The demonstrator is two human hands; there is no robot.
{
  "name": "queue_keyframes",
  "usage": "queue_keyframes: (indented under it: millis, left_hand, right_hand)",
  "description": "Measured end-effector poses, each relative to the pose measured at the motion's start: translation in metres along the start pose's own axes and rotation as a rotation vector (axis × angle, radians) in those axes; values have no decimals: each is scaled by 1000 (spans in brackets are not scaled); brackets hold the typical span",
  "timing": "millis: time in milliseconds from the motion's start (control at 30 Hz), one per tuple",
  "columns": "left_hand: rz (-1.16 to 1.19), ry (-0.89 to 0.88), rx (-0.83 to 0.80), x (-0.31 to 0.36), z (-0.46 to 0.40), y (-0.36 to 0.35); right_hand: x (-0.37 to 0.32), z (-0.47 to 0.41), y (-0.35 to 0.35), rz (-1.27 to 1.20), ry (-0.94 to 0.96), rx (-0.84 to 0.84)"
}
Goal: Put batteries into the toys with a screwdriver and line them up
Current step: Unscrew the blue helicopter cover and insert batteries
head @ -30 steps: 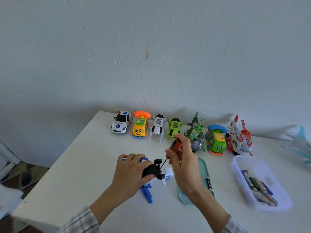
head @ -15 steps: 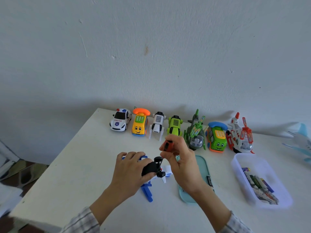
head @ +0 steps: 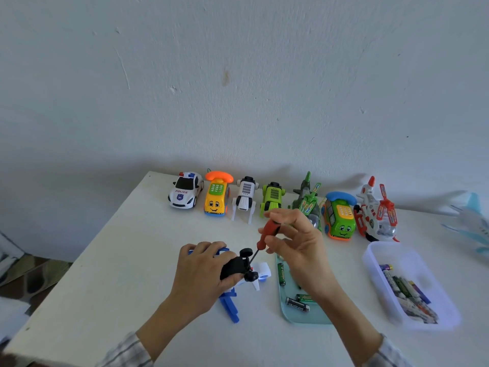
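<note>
Head view: near the desk's (head: 111,260) front edge the left hand (head: 203,271) grips a blue and white toy (head: 238,271) turned wheels-up, fingers curled over it. The right hand (head: 293,242) pinches a red-handled screwdriver (head: 264,238) — its tip is down by the toy's black underside. 7 toys (head: 272,200) line the back edge (police car leftmost). Loose batteries (head: 297,304) lie on a teal tray (head: 304,317) — more fill a clear tub (head: 375,263) towards the right edge.

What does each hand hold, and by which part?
The right hand pinches the screwdriver by its red handle. The left hand grips the upturned blue-and-white toy around its body.
</note>
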State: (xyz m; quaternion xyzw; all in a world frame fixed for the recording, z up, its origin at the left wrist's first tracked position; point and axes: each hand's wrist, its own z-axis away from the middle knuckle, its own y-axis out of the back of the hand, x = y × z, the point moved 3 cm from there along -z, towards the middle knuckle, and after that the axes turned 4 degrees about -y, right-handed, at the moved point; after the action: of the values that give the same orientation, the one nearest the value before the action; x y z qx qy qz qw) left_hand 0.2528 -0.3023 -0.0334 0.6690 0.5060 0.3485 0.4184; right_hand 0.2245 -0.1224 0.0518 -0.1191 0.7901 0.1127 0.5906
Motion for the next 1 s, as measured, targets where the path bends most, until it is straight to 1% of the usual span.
queue_keyframes:
  millis: [133,233,300,400,567,667,833,933,1000]
  left_hand:
    - [7,3,-8,0,1,0]
    - [14,5,-20,1,2,-2]
    - [16,9,-27,1,2,-2]
    - [39,13,-24,0,2,-1]
    - [69,-7,-11,0,3,-2]
    - [97,-8,-6,1,3,-1]
    - [110,1,-28,1,3,-2]
    - [106,-2,-16,0,4,-3]
    - [93,1,-12,0,3,-4]
  right_hand:
    - [-3,-2,-1,-54,20,33]
    - [2,-4,-3,39,40,42]
    - [4,-5,-3,57,38,40]
    - [4,-8,-1,1,12,60]
    - [1,-12,2,-95,49,90]
    - [3,-17,-1,-45,49,73]
    - [5,-19,-2,-184,17,22]
    - [9,-16,-6,-77,7,115]
    - [11,-14,-9,-117,37,161]
